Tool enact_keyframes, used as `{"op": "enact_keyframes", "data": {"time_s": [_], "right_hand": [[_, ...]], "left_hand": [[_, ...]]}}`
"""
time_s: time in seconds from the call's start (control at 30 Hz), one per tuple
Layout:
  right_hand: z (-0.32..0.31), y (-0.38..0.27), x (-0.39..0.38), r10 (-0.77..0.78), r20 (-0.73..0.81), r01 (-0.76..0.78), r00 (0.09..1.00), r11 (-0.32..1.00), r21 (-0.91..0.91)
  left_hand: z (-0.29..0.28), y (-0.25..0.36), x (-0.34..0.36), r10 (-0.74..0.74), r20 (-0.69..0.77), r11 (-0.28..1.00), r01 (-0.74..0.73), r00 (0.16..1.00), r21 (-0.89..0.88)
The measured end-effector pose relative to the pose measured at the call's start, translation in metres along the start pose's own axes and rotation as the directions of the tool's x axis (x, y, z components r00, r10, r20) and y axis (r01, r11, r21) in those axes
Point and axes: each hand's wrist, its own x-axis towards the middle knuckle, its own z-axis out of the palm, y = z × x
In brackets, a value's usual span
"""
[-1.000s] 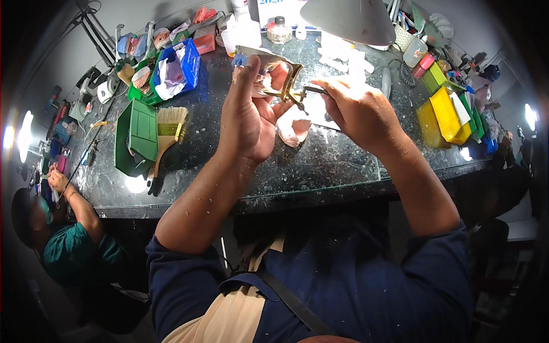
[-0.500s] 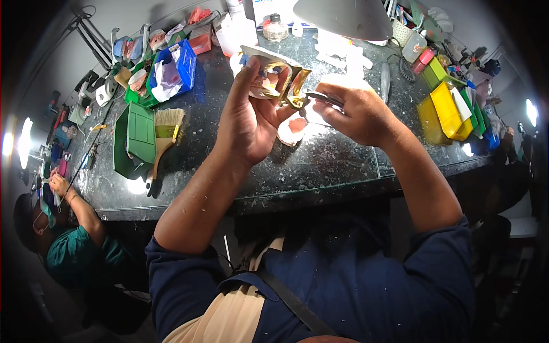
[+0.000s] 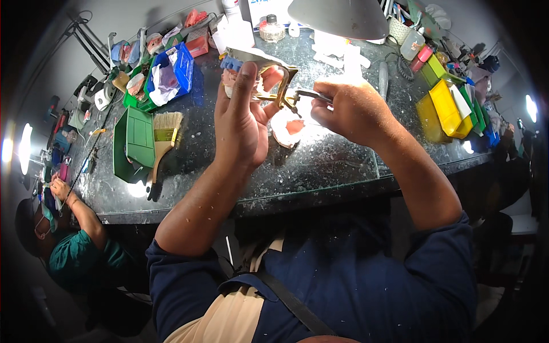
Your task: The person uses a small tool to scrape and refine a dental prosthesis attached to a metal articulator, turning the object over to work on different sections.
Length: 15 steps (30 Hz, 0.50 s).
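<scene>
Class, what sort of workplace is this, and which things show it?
Probably a dental laboratory: the left hand holds a brass-coloured frame with a pink-and-blue dental model, and a pale cast lies on the dust-speckled bench.

blue numerals (image 3: pixel 261 2), on white card (image 3: pixel 259 15), cut off above

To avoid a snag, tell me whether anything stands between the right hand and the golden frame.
Only the grey tool held by the right hand extends into that gap; I cannot tell whether it touches the golden frame. Nothing else visible stands between them.
</scene>
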Motion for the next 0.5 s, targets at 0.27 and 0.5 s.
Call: {"op": "enact_keyframes", "data": {"time_s": [0.27,0.5], "right_hand": [[0.002,-0.021,0.004,0.106,-0.049,-0.113,0.993,0.981,-0.159],[0.010,-0.014,-0.006,0.009,-0.081,-0.019,0.997,0.993,-0.119]], "left_hand": [[0.009,-0.012,-0.013,0.474,0.119,0.817,-0.486,0.873,0.311],[0.000,-0.003,-0.004,0.306,0.041,0.932,-0.308,0.951,0.191]]}}
